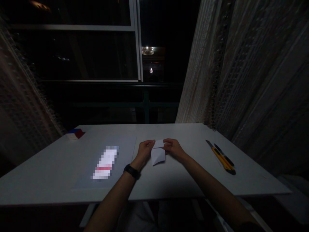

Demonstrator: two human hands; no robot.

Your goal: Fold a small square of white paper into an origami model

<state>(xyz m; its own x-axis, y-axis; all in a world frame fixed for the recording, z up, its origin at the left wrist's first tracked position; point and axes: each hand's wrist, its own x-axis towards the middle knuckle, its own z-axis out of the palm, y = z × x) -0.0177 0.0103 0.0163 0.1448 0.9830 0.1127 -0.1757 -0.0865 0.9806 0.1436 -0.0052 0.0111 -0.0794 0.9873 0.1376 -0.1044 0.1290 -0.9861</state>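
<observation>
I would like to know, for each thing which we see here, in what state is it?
Folded paper: creased, held at both sides
Left hand: closed on paper
Right hand: closed on paper
Wristband: worn, left wrist
Phone: screen lit, content blurred
Large sheet: flat, under phone
Cutter: blade out
Pen: lying; cap unclear
Cube: blue side up

Two hands on a small folded paper, seen from my remote seat.
Through the head view I saw the left hand and right hand pinch the folded paper from either side, above a white table. A black wristband circled the left wrist. To the left, a bright pixelated rectangle lay on a pale sheet, with a coloured block beyond; to the right, a yellow cutter lay beside a dark pen.
</observation>
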